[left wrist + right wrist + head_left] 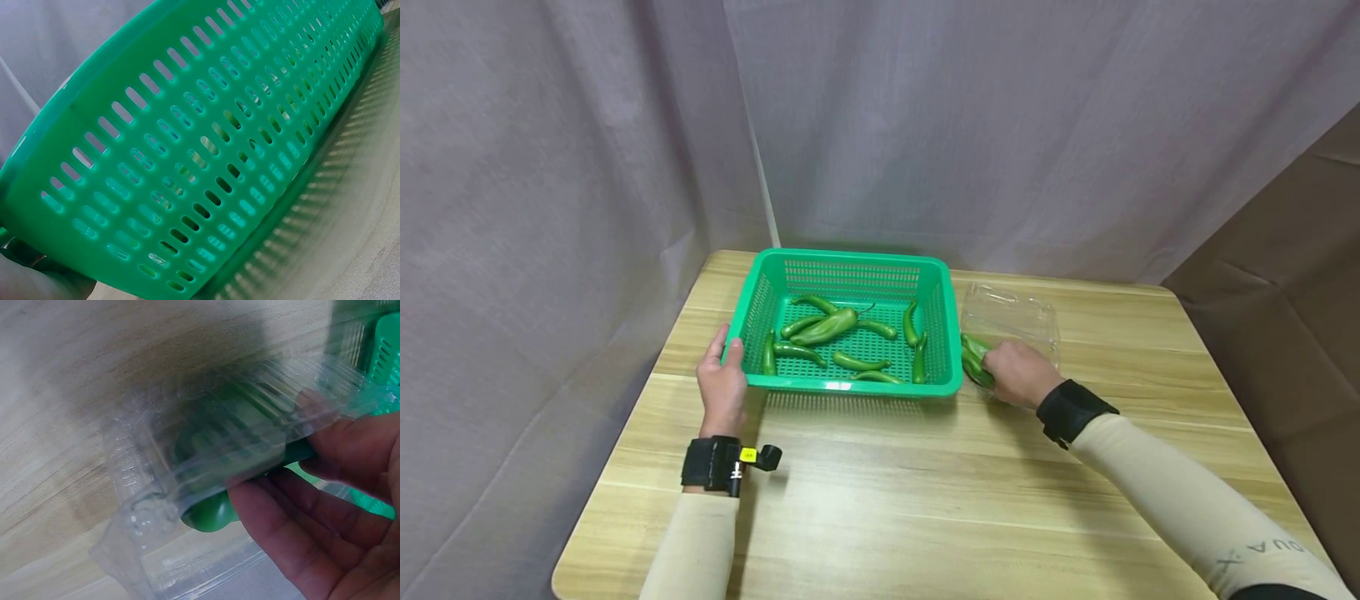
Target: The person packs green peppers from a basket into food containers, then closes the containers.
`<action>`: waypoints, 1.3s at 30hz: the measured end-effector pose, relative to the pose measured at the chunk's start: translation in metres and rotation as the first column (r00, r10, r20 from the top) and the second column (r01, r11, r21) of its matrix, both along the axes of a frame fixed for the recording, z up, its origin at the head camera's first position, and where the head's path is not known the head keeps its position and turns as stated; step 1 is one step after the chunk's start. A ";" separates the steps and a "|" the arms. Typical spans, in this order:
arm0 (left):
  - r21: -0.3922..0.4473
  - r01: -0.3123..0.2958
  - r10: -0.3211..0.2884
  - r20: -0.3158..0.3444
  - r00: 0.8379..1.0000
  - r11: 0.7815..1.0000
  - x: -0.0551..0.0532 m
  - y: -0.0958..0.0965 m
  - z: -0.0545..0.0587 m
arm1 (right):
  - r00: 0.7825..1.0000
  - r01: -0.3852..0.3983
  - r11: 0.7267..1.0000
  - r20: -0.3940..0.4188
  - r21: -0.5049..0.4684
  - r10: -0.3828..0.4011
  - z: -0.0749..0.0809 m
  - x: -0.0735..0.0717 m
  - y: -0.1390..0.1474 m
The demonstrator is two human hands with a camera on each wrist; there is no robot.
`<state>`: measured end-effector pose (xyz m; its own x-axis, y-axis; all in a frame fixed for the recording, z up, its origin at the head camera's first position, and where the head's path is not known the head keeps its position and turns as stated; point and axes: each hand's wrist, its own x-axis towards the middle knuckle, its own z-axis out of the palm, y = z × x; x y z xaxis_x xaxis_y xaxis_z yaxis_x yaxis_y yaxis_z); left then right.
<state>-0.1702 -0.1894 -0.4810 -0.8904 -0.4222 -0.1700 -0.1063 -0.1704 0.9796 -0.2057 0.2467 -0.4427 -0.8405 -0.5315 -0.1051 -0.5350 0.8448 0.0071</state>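
Note:
A green plastic basket point(850, 386) holds several slim green chili peppers point(860, 363) and a larger pale-green pepper point(825, 327). My left hand point(722, 390) grips its front left corner, thumb over the rim. In the left wrist view the basket's slotted wall point(50, 231) fills most of the picture, with part of that hand point(37, 281) low in the corner. Right of the basket lies a clear plastic box point(1011, 317). Inside it my right hand point(1021, 372) holds green peppers point(976, 358). The right wrist view shows thumb and fingers around a green pepper point(209, 512), partly behind clear plastic.
Everything stands on a light wooden table point(865, 500) with rounded corners. Grey curtains point(1000, 142) hang close behind and to the left, and a brown cloth point(1292, 267) is on the right. The box sits right beside the basket's right wall.

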 end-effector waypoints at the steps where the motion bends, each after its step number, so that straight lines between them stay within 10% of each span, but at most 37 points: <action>1: 0.000 -0.001 0.001 -0.002 1.000 1.000 0.000 0.000 0.000 | 1.000 0.002 1.000 0.001 0.000 -0.002 0.000 0.000 0.000; 23: 0.002 -0.008 0.008 -0.012 1.000 1.000 -0.002 0.000 -0.001 | 0.995 0.053 0.998 0.091 -0.017 -0.051 0.008 -0.002 0.000; 39: -0.006 -0.003 0.002 -0.007 1.000 1.000 -0.002 0.000 -0.002 | 0.994 0.027 0.994 -0.106 -0.107 -0.039 0.054 -0.023 -0.020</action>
<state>-0.1721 -0.1899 -0.4832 -0.8905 -0.4254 -0.1614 -0.0993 -0.1645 0.9814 -0.2292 0.2264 -0.3891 -0.8612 -0.5065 0.0420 -0.5077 0.8611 -0.0266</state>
